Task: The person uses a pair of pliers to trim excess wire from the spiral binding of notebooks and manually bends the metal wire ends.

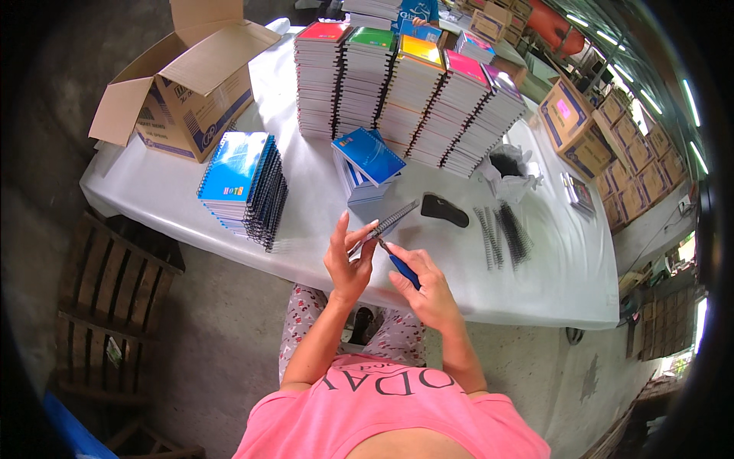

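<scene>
My left hand point(349, 264) grips a spiral-bound notebook point(397, 217) held up on edge, its wire coil facing up and its cover hardly showing. In my right hand point(430, 289) is a pair of pliers with blue handles point(404, 271). Their jaws are at the near end of the coil, close to my left fingertips; whether they bite the wire is too small to tell. Just beyond my hands stands a short stack of blue notebooks point(370, 156), the top one turned askew. Loose black spiral coils point(511, 236) lie to the right, near a black curved flat object point(444, 209).
On the white-covered table point(550, 283), a taller pile of blue spiral notebooks point(233, 172) stands left, before an open cardboard box point(191, 99). Tall notebook stacks point(413, 96) line the back. A white plastic bag point(514, 182) holds something dark. Another person point(425, 14) is behind the stacks.
</scene>
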`<state>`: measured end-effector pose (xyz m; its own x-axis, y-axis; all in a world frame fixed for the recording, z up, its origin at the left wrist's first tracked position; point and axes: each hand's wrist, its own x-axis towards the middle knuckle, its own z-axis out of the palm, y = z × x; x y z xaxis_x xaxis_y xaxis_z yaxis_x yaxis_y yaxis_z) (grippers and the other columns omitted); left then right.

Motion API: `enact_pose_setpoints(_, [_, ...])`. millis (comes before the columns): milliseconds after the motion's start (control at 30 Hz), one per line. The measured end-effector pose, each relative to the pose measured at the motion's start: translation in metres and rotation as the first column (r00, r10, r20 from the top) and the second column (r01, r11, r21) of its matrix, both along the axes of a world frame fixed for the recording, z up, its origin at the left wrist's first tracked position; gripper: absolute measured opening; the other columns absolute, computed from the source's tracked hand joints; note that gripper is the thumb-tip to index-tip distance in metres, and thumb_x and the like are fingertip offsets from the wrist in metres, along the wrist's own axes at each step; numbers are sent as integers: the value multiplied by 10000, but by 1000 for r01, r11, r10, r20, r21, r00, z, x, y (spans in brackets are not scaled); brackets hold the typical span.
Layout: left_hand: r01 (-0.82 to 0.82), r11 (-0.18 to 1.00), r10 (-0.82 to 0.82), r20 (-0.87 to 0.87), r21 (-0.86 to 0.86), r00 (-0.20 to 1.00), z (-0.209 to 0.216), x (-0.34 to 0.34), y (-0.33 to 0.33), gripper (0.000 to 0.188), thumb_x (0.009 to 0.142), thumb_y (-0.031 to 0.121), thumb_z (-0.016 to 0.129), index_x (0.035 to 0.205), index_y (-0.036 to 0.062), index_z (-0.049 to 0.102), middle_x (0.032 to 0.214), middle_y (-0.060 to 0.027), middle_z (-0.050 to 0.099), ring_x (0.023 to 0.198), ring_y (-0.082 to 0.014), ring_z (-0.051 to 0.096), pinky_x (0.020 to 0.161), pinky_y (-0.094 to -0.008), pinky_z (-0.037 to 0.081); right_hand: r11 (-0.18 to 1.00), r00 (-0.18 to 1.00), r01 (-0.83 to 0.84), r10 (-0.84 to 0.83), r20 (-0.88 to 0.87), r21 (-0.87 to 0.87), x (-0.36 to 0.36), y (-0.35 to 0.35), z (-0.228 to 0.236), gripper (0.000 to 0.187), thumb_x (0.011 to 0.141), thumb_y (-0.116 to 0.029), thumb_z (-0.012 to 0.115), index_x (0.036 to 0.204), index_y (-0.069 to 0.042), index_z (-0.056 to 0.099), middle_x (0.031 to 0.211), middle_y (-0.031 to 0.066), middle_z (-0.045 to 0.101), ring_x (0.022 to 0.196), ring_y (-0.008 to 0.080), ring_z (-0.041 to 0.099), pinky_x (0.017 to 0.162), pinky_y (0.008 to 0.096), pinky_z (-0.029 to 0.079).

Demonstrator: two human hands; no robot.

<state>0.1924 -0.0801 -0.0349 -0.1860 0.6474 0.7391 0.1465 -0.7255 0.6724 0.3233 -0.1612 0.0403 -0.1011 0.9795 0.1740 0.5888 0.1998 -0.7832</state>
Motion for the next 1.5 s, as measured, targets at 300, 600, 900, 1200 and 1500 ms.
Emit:
enact_pose_setpoints(300, [-8,1000,7,145,8,989,4,0,-1,697,799,-50,673,1379,37,298,990,-155,683,740,-127,599,685,-246,496,963,818,-208,77,-570,-169,-6,-4,-27,459,955,-300,498,1363,-101,426,1083,120,544,1002,249,532,921,352,411])
enact_pose_setpoints(600, [260,947,-59,695,-187,717,52,-27,5,290,921,162,596,1174,22,576,1015,-95,662,865,-83,597,788,-211,477,816,569,575,-451,688,59,87,-13,-96,478,943,-459,447,1366,-238,439,1356,133,342,1283,340,316,1033,614,161])
enact_pose_setpoints(900, [116,993,-101,637,19,765,100,-71,-14,226,946,100,532,1161,31,544,1115,-125,605,980,-114,555,876,-238,437,964,476,-125,265,-839,234,-51,73,23,549,890,-139,625,1383,-86,389,1317,124,486,1076,149,545,826,235,454])
enact_pose_setpoints(1200, [-245,927,320,260,-284,911,108,-189,17,457,960,308,513,1331,48,453,1263,-110,525,1207,-192,449,997,-317,347,863,313,-351,475,-823,364,-115,237,110,421,917,-115,503,1334,-95,448,981,66,616,769,101,570,664,233,451])
enact_pose_setpoints(1500, [-150,928,256,291,-340,922,65,-184,51,499,1005,369,368,1342,4,423,1297,-160,496,1197,-220,465,1016,-321,331,491,631,-765,702,330,417,-202,228,99,496,854,-201,585,1331,-128,468,1209,94,592,1135,250,533,1025,388,341])
